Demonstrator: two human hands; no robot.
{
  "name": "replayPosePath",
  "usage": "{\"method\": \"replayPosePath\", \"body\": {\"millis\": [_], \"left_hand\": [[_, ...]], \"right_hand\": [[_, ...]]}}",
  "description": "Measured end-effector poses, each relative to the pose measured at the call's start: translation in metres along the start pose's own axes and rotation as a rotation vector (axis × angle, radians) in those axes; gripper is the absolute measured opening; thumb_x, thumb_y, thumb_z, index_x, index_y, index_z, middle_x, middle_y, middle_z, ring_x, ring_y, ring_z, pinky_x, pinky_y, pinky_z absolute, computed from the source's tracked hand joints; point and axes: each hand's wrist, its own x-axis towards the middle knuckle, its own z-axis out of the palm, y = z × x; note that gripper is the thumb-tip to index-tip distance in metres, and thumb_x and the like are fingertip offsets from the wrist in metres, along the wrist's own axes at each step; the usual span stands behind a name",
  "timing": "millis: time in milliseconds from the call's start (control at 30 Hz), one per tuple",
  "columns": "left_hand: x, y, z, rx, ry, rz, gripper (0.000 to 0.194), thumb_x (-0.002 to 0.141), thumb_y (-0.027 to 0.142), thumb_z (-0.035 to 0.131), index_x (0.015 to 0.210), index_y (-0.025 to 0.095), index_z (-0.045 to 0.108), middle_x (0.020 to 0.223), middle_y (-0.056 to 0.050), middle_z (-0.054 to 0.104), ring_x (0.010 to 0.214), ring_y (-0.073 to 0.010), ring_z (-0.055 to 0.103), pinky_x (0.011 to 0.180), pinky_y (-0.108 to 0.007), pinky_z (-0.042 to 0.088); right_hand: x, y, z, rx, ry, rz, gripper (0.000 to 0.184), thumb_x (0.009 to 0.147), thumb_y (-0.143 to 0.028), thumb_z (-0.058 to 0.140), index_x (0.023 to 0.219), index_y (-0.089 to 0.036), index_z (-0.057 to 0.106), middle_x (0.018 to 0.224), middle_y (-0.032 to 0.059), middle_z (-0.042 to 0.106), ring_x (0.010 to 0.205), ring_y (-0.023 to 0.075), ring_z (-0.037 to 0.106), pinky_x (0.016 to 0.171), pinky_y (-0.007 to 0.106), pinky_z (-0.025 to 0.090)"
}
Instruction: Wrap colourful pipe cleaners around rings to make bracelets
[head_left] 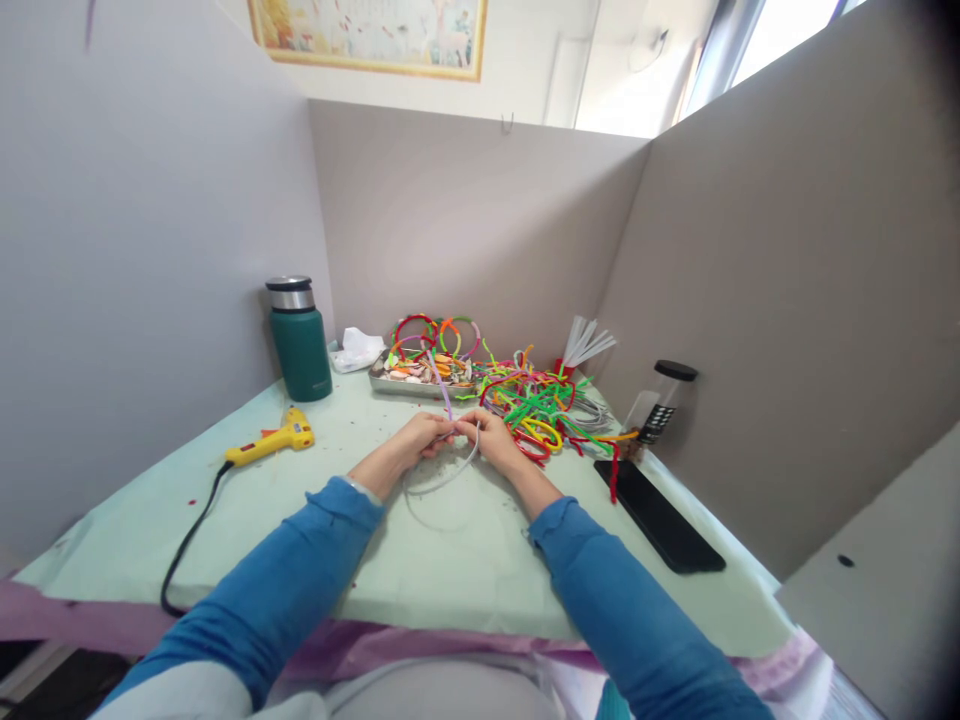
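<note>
Head view: both forearms reach forward in blue sleeves over the table (450, 590), angled inward so that the left hand (421, 437) and the right hand (489, 437) meet in the middle. Each hand's thumb and fingers are pinched together, the tips of both hands nearly touching, clamped on a pale hoop (444, 487). The hoop loops down from the fingers toward the body. A purple pipe cleaner (441, 386) rises from the same pinch, pointing away from the body; exactly how it joins the hoop is too small to tell.

Pale green cloth stretches from the fingers back to the near edge, and leftward as far as the yellow glue gun (274, 440). Grey partitions (472, 200) stand beyond the fingers and on both sides. Just right of the fingers begins a tangle of coloured pipe cleaners (536, 400), with a black phone (660, 518) farther right and nearer the body.

Straight beyond the fingers, a metal tray (405, 387) holds many small orange, white and brown pieces (427, 368), with colourful rings (414, 332) at its back. Beyond and right of the fingers, a red cup (564, 369) holds white sticks (589, 343). A lidded jar (664, 400) stands far right; its contents are unclear. Left and beyond are a green bottle (301, 350) and a tissue pack (358, 351).
</note>
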Motion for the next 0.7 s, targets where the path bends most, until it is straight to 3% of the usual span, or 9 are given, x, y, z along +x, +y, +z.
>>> {"method": "replayPosePath", "body": {"millis": [700], "left_hand": [[0.0029,-0.0019,-0.0042,-0.096,-0.119,-0.028,0.019,0.068,0.025,0.064,0.072,0.011,0.052,0.056,0.003,0.047,0.036,-0.0006,0.027,0.034,-0.017,0.009]], "right_hand": [[0.0011,0.0017,-0.0018,0.079,-0.003,-0.023,0.023,0.069,-0.038,0.063,0.071,-0.015,0.061,0.051,-0.0039,0.048,0.045,0.0078,0.038,0.044,0.021,0.029]]}}
